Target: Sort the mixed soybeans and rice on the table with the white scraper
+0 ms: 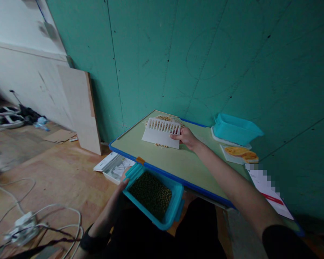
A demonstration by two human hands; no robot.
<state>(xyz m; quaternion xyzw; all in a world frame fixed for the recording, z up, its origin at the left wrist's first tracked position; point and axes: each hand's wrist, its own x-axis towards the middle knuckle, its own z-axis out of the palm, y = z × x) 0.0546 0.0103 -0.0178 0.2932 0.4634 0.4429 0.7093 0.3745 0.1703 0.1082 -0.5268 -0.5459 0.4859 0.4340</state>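
My right hand (187,138) grips the right end of a white slotted scraper (159,137), thumb on its near face. The scraper stands tilted on the green tabletop (129,144). Pale yellow beans (164,118) lie behind it, and a few more (161,145) show at its lower edge. My left hand (124,181) is closed on the left rim of a turquoise tub (179,196), held at the table's front edge above my lap. Inside are small dark green beans (149,192) with some pale ones at the right.
At the table's right stand a turquoise container (236,127), an orange-yellow item (241,154) on a white base, and a paper sheet (270,194). A green wall (162,54) rises behind. Left on the floor are an open white box (113,172), a power strip (24,226) and cables.
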